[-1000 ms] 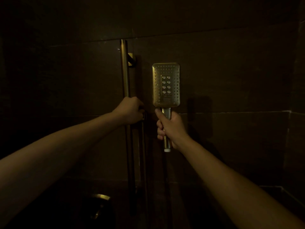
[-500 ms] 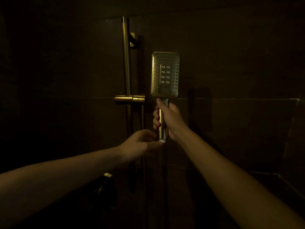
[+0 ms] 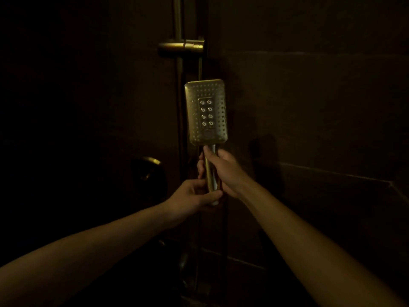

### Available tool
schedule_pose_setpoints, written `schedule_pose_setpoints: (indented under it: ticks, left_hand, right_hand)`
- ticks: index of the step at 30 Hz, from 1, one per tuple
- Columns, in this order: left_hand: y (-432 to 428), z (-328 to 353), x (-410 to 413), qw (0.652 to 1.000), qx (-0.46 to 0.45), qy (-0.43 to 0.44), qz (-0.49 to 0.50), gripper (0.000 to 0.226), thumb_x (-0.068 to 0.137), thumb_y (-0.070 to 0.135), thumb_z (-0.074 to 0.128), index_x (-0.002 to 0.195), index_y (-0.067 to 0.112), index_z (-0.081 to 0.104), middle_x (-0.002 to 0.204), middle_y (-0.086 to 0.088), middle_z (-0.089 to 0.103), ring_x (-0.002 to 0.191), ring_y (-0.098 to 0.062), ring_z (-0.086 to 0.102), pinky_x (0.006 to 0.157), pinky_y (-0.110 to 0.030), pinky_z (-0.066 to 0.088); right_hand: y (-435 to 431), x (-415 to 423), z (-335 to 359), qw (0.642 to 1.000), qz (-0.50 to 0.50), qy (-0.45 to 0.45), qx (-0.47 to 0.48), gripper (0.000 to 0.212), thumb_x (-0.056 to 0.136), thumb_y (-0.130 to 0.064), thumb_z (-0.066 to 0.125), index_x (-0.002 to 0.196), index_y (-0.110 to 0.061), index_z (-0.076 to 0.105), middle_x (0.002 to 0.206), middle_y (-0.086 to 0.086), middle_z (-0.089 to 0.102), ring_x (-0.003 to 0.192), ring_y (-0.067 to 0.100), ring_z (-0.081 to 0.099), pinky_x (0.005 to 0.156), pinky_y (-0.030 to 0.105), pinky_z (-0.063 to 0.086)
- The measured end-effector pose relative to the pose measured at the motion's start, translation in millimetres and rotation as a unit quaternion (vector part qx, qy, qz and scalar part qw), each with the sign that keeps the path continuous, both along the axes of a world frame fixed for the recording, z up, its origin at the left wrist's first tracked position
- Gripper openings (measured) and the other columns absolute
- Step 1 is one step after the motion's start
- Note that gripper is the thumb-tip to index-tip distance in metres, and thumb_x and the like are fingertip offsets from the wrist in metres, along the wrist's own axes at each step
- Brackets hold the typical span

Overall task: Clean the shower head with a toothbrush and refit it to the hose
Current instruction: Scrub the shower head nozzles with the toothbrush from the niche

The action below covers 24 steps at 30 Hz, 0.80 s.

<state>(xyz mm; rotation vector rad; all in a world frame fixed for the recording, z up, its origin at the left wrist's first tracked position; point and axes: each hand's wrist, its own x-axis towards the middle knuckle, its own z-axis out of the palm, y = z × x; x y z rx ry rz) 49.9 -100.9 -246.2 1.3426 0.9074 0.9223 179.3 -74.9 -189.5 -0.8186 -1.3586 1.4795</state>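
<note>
**A:** Head camera, and there it is dead centre: the shower head [image 3: 205, 111], upright, nozzle face turned toward us, held out in front of the dark tiled wall [image 3: 309, 107].

**B:** Right hand [image 3: 223, 171] wrapped round the handle just under the plate, thumb up near the neck. A steadying grip, I'd say, to keep the handle from turning.

**A:** And the left hand [image 3: 194, 196] comes in below, fingers pinched round the bottom end of the handle, where a pale collar shows. Looks like the joint with the hose, so my guess is it is working that nut.

**B:** Loosening or tightening?

**A:** Can't tell. The hose itself is lost in the gloom beneath the hands, and no toothbrush is in view anywhere.

**B:** What's around it?

**A:** The vertical rail [image 3: 178, 23] runs up behind, just left of the head, with the empty slider bracket [image 3: 181, 46] above. A round valve fitting [image 3: 148, 171] sits on the wall to the left, near the left hand.

**B:** Anything in the way?

**A:** Mainly the dim light; the rail stands close behind, so little elbow room for twisting.
</note>
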Motion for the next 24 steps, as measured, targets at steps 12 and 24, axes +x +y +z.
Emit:
schedule_pose_setpoints:
  ticks: [12, 24]
  left_hand:
    - [-64.4, -99.9, -43.1, 0.989, -0.137, -0.008, 0.056, 0.009, 0.085, 0.008, 0.073, 0.094, 0.006, 0.073, 0.084, -0.008, 0.071, 0.085, -0.020, 0.070, 0.080, -0.037, 0.058]
    - [-171.5, -139.2, -182.0, 0.963, -0.226, -0.028, 0.142, 0.011, 0.086, 0.011, 0.072, 0.095, 0.007, 0.068, 0.092, -0.012, 0.071, 0.089, -0.023, 0.071, 0.087, -0.041, 0.057]
  right_hand:
    - [-32.8, -35.3, -114.0, 0.984, 0.063, -0.107, -0.129, 0.021, 0.099, -0.028, 0.056, 0.096, -0.009, 0.064, 0.077, 0.002, 0.068, 0.076, 0.012, 0.065, 0.076, 0.031, 0.053]
    - [-92.0, -181.8, -155.6, 0.935, 0.160, -0.200, -0.244, 0.031, 0.090, -0.003, 0.066, 0.120, 0.000, 0.059, 0.097, 0.009, 0.071, 0.084, 0.010, 0.070, 0.064, 0.022, 0.053]
